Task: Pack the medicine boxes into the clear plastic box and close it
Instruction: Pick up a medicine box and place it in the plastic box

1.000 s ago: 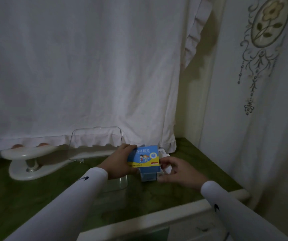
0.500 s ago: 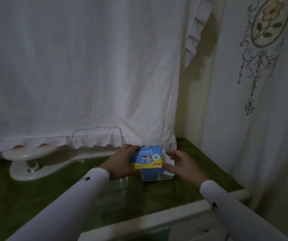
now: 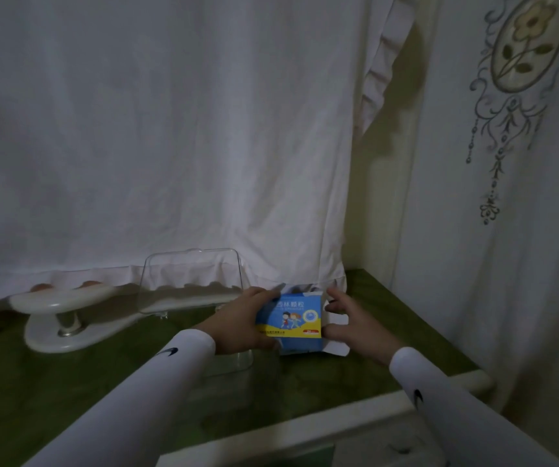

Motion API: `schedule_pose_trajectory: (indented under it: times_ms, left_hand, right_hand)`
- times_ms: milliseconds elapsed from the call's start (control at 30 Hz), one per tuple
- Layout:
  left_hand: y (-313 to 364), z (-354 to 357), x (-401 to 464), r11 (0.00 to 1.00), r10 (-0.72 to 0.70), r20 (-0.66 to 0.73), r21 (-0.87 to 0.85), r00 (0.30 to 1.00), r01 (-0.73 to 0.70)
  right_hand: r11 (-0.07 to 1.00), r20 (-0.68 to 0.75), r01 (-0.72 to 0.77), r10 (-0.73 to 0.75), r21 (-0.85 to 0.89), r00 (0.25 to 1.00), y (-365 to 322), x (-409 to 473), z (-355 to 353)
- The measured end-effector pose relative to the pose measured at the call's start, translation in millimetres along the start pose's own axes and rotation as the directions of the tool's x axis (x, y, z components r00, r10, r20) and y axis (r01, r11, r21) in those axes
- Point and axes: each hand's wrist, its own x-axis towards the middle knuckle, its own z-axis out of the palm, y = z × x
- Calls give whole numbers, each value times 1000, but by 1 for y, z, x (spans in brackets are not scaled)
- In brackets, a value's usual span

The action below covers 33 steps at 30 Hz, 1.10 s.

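Green surface [image 3: 355, 375]: left hand [image 3: 241, 326] and right hand [image 3: 355, 326] each grip the blue-and-yellow medicine box [image 3: 290, 316] beside the open clear plastic box [image 3: 192, 281].

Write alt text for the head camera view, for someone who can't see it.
Two hands in white sleeves hold a blue and yellow medicine box, left hand and right hand on its sides, over white boxes on a green table. An open clear plastic box stands to the left.
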Motion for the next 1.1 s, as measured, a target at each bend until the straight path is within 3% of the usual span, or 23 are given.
schedule_pose_trajectory:
  times_ms: [400,867,1100]
  left_hand:
    - [-2,-1,-3,1000,-13,-25,-17,1000,13]
    - [-2,-2,-5,1000,-12,-26,-17,1000,12]
    - [-4,0,-5,999,-33,-36,-24,999,32]
  right_hand:
    - [997,-72,72,-71,7,995,8,1,4]
    - [997,-12,35,-34,70,999,0,-3,10]
    - [994,-63,46,-40,97,997,0,-1,10]
